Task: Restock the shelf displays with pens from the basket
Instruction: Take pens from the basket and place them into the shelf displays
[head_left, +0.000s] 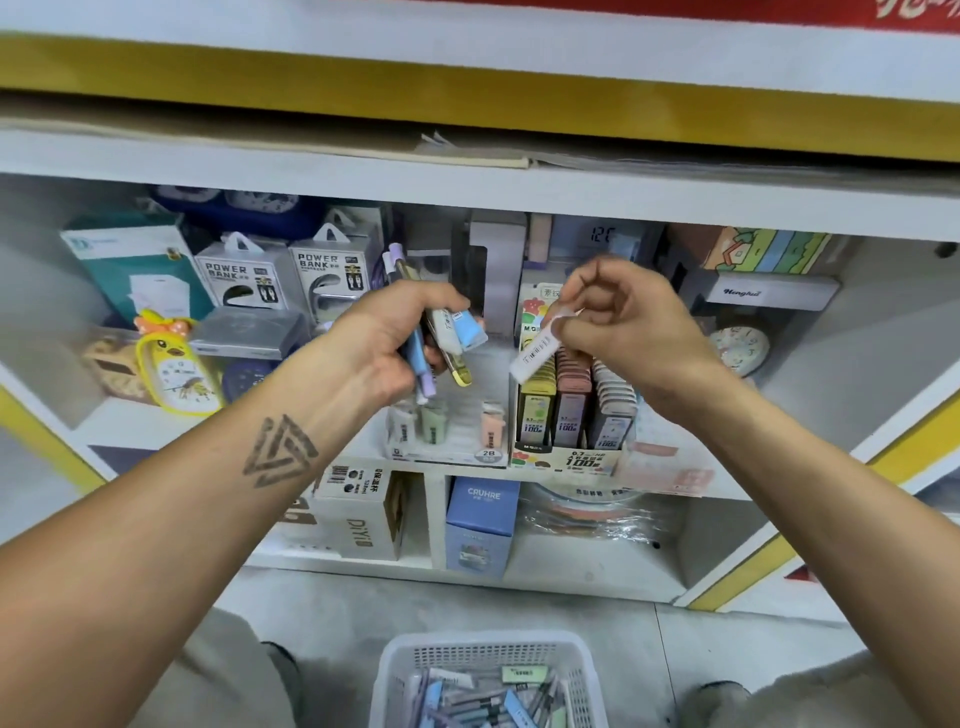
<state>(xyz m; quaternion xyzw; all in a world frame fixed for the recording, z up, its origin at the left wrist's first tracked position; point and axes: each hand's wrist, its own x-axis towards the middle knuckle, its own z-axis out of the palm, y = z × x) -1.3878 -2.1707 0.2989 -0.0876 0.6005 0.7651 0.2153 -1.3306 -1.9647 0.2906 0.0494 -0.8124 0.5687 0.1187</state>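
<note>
My left hand (382, 340) is shut around a bunch of pens and small cases (452, 343) in blue, purple, yellow and white, held in front of the middle shelf. My right hand (623, 325) pinches one white case (537, 353) with printed text, tilted above a display box (569, 457) of yellow, pink and grey lead packs. Left of it stands a clear display tray (447, 452) with a few white, green and pink items. On the floor between my knees sits the white basket (488, 647) with several pens and cases inside.
Power bank boxes (291, 275), a teal box and a yellow duck clock (176, 371) fill the shelf's left side. Grey boxes and a round clock (740, 351) sit on the right. The lower shelf holds a DIY carton (363, 514) and a blue box (480, 525).
</note>
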